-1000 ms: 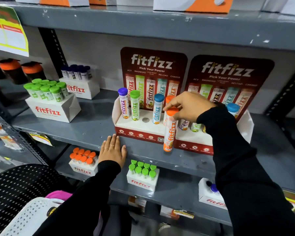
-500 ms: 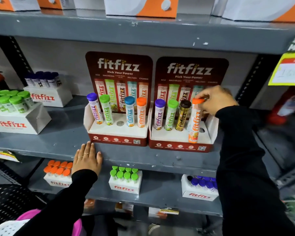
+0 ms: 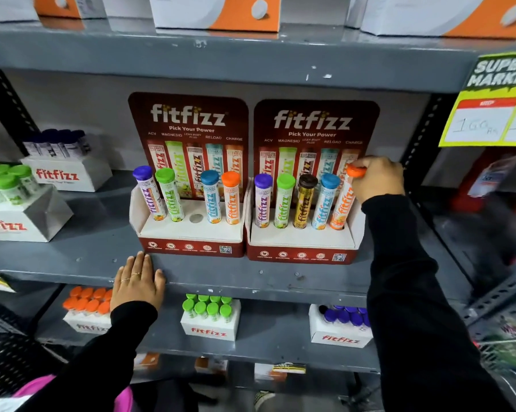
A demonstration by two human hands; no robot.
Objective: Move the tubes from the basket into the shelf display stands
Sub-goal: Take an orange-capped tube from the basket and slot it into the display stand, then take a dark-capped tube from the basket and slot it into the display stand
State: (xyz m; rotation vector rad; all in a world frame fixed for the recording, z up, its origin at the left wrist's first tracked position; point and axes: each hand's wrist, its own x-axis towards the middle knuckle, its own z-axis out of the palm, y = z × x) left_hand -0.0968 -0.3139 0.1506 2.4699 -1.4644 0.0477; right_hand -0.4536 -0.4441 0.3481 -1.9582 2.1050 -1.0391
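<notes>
Even, fairly bright light from overhead; lower shelves (image 3: 250, 346) lie in shadow. Right edge smears with motion blur, the wide lens bends shelf lines, centre stays sharp.

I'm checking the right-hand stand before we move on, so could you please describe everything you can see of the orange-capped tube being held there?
The orange-capped tube is a slim cylinder with a white-to-orange printed label reading fitfizz and what looks like a plastic cap. It leans, top tilted right, its base at the rightmost hole of the right display stand, just right of the blue-capped tube. The right hand grips its cap. Whether it is fully seated cannot be told.
</notes>
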